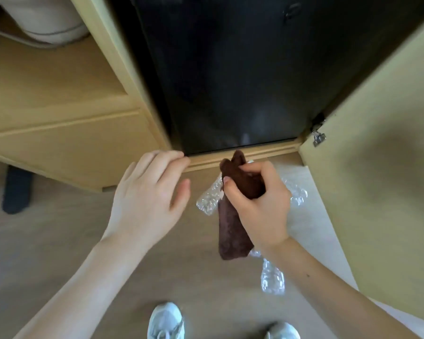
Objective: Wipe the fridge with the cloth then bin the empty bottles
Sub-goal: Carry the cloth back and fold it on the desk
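A black fridge (230, 77) stands inside a wooden cabinet, its dark front facing me. My right hand (260, 206) grips a brown cloth (231, 231) bunched in its fingers, the loose end hanging down, just below the fridge's bottom edge. My left hand (147, 199) hovers beside it with fingers relaxed, fingertips near the cabinet's lower ledge. Clear crushed plastic bottles lie on the floor under my hands: one (209, 198) left of the cloth, one (298, 192) right of my right hand, one (272, 277) below my right wrist.
The wooden cabinet door (382, 179) stands open on the right, with a metal hinge (318, 138) near the fridge corner. Wooden shelves and a drawer front (66, 143) fill the left. A dark object (16, 189) lies on the floor at left. My white shoes (165, 321) show below.
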Demonstrator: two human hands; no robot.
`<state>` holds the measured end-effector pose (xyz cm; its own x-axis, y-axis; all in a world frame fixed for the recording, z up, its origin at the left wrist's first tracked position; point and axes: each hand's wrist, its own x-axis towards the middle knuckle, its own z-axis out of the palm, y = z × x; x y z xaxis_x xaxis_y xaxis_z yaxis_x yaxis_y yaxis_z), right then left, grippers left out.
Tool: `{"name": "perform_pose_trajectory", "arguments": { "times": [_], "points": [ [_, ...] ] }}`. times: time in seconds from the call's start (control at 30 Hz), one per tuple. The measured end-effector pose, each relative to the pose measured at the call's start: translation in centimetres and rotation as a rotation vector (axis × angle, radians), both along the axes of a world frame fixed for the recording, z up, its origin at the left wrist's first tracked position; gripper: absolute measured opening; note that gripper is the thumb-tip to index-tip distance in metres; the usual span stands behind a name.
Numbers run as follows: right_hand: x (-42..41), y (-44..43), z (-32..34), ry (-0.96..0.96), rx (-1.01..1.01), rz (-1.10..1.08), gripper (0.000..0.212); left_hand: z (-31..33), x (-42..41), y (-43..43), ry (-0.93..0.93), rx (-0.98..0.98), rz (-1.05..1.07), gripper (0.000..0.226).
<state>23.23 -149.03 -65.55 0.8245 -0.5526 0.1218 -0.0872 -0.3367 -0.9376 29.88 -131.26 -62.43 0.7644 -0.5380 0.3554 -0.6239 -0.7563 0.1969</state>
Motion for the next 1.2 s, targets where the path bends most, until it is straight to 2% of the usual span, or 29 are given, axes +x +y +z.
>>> {"name": "perform_pose_trajectory", "arguments": {
  "times": [0.13,0.3,0.43,0.6,0.73,0.87,1.07,1.2],
  "points": [
    [-3.6,0.0,13.4,0.043,-0.149,0.049,0.025,12.0,-3.3,0.9,0.119,0.023,0.015,0.025],
    [-6.6,0.9,32.6,0.059,-0.154,0.043,0.026,30.8,-6.3,1.1,0.219,0.006,0.009,0.024],
    [-8.2,1.4,46.5,0.05,-0.115,0.031,0.027,44.8,-7.6,1.8,0.19,-0.071,0.024,0.025],
    [-9.2,2.1,58.9,0.093,-0.04,-0.013,0.05,56.6,-8.5,3.7,0.093,-0.136,0.038,0.023],
    [-10.0,2.5,64.2,0.089,0.057,-0.019,0.028,62.1,-8.8,5.5,0.014,-0.182,0.036,0.022],
    [-10.5,3.3,66.4,0.066,0.155,0.04,0.011,64.4,-9.4,7.0,-0.017,-0.187,0.051,0.027],
    [-10.6,4.4,67.6,-0.055,0.283,0.123,0.013,64.8,-10.9,7.8,-0.065,-0.168,0.104,0.018],
    [-10.5,4.6,67.5,-0.041,0.267,0.214,0.024,64.9,-12.4,7.8,-0.05,-0.174,0.16,0.026]
  ]
}}
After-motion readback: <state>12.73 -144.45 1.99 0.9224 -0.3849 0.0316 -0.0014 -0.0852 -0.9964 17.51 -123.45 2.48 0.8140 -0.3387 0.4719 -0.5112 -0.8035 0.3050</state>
